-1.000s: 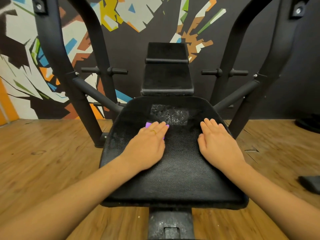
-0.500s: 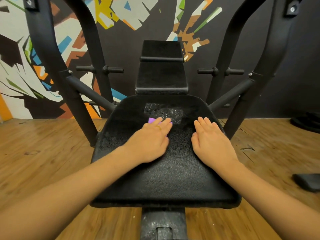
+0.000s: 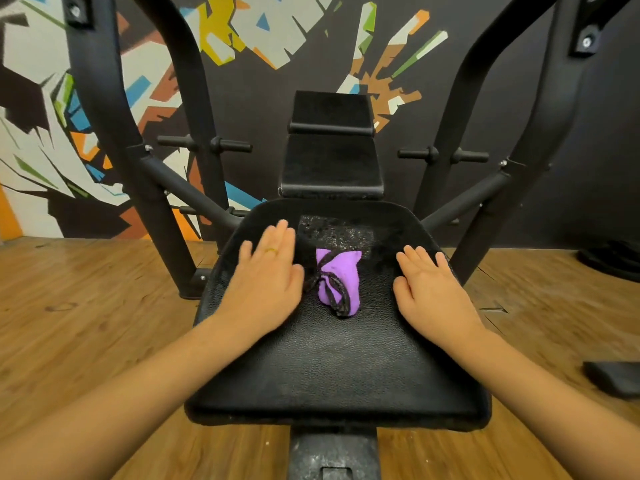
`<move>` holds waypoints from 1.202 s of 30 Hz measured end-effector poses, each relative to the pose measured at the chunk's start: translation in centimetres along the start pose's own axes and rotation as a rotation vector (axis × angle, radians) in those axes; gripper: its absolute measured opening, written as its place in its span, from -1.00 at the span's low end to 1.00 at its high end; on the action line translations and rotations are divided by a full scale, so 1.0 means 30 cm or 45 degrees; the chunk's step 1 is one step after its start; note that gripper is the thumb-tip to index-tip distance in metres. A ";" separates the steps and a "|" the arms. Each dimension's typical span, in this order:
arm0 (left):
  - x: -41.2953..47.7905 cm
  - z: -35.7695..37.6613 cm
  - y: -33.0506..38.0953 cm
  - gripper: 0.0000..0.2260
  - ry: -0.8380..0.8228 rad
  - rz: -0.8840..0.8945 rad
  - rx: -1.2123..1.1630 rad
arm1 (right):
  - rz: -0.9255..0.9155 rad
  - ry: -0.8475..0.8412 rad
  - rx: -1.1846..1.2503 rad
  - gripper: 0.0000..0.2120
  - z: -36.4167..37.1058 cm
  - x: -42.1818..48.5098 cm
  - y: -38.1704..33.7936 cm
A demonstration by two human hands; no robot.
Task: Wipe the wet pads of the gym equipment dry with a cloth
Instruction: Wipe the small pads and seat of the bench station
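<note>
On the seat pad (image 3: 332,368), the purple cloth (image 3: 341,282) lay bunched near the middle, between the two hands and just short of the wet patch (image 3: 334,233) at the far centre. Droplets glistened on that patch, so the drying looked unfinished.

The step in hand appeared to be taking the cloth up again and working the patch. Doing it well called for the following:
- Open the bunched cloth out, so that a broad, dry face meets the pad.
- Press it flat under the palm and draw it across the patch in overlapping strokes, far edge to near edge.
- Turn to a fresh face once one side is damp; a soaked cloth would only spread the water.
- Check the textured surface at a low angle for remaining shine.

The back pad (image 3: 332,161) stood beyond; whether it was wet could not be told.

The left hand (image 3: 266,271) lay flat on the pad just left of the cloth, fingers straight and close together, holding nothing. Its outline was slightly blurred, and whether the thumb touched the cloth's dark trim could not be told. The right hand (image 3: 429,285) rested flat near the pad's right edge, fingers straight, clear of the cloth and gripping nothing. The hands were well apart.
</note>
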State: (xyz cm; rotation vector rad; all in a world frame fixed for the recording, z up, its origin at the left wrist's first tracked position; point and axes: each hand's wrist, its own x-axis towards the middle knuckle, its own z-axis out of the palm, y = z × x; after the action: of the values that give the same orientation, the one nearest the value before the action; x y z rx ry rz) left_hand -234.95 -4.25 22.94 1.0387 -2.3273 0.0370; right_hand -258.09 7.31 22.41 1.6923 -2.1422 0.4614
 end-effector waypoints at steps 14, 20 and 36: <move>-0.028 0.028 -0.127 -0.29 -0.111 -0.098 0.372 | -0.354 -0.056 0.172 -0.53 0.044 0.078 -0.304; -0.027 0.025 -0.124 -0.42 -0.129 -0.101 0.350 | -0.322 -0.037 0.060 -0.37 0.024 -0.004 -0.168; -0.029 0.024 -0.124 -0.33 -0.125 -0.093 0.361 | -0.126 -0.071 0.079 -0.50 0.023 -0.005 -0.128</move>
State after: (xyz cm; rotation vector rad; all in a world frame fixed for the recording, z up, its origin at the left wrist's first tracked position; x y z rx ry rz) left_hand -232.28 -6.45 21.11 1.2885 -2.4179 0.3017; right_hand -254.37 6.26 21.85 1.8564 -2.0903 0.4622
